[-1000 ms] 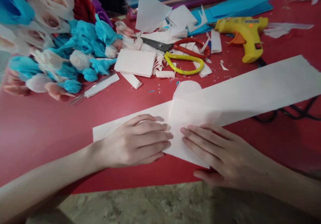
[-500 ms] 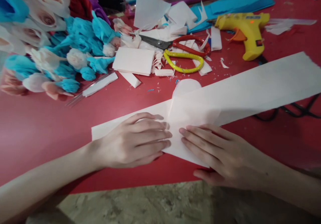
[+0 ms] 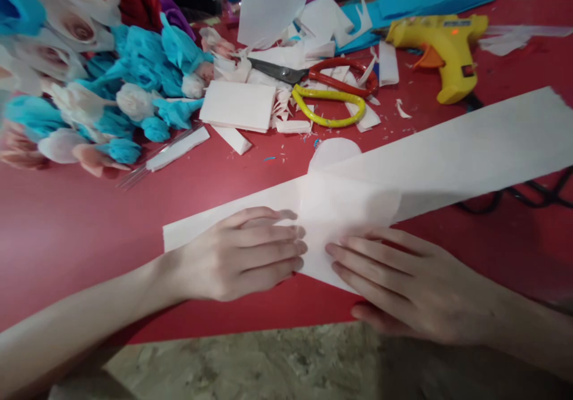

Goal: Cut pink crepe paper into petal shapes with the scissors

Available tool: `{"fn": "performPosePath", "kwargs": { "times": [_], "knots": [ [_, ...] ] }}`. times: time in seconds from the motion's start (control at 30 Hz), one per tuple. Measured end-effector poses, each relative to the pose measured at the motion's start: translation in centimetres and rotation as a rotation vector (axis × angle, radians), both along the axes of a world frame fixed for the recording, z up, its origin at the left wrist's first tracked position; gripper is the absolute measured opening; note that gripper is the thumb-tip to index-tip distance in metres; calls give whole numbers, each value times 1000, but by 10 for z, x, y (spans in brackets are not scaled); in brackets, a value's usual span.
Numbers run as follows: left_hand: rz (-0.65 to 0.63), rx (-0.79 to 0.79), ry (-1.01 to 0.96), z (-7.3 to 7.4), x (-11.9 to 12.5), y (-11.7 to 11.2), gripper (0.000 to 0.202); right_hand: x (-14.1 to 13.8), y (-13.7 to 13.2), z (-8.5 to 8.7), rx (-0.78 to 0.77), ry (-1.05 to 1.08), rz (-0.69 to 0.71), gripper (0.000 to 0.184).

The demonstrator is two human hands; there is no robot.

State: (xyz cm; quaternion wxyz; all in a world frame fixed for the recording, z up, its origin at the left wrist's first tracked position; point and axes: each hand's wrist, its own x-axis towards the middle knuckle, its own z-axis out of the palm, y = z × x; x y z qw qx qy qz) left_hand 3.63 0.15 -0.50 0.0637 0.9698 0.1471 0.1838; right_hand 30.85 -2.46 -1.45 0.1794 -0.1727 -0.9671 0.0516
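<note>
A long white paper strip (image 3: 465, 143) runs slantwise over the red table, from lower left to upper right. Near its middle a white paper piece with a rounded top (image 3: 335, 152) lies crosswise to it, its lower end reaching toward the table's front edge. My left hand (image 3: 242, 254) rests palm down with fingers stretched out, covering part of the strip's left portion. Flat on the lower part of the crosswise piece lies my right hand (image 3: 403, 280), fingers extended and its thumb near the table edge. Neither hand grips anything.
Scissors (image 3: 313, 80) with red and yellow handles lie among paper scraps beyond the strip. A yellow hot glue gun (image 3: 447, 54) rests at the right, a black cord (image 3: 487, 203) below it. Paper flowers (image 3: 134, 83) crowd the left. The red table (image 3: 80, 227) ends at the front.
My right hand has slid slightly right and down over the paper. My left hand stays nearly in place. The view has shifted a little.
</note>
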Motion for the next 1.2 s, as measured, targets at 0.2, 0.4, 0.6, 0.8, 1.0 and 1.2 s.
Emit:
{"fn": "performPosePath", "kwargs": {
  "times": [0.2,0.4,0.6,0.8,1.0,1.2],
  "knots": [
    [5,-20,-27,1,1,0,18,1,-1,-2,4,9,5,27],
    [26,-4,-4,1,2,1,16,1,0,-2,-16,12,29,27],
    [24,-27,-35,-1,0,0,18,2,1,1,-33,-9,58,30],
    [30,-31,-20,0,1,1,18,2,2,1,-24,-5,72,29],
    [29,-28,-10,1,0,1,20,3,2,0,-7,-20,75,29],
    [33,-15,-3,1,0,2,19,2,2,0,8,-18,65,29]
  ]
}}
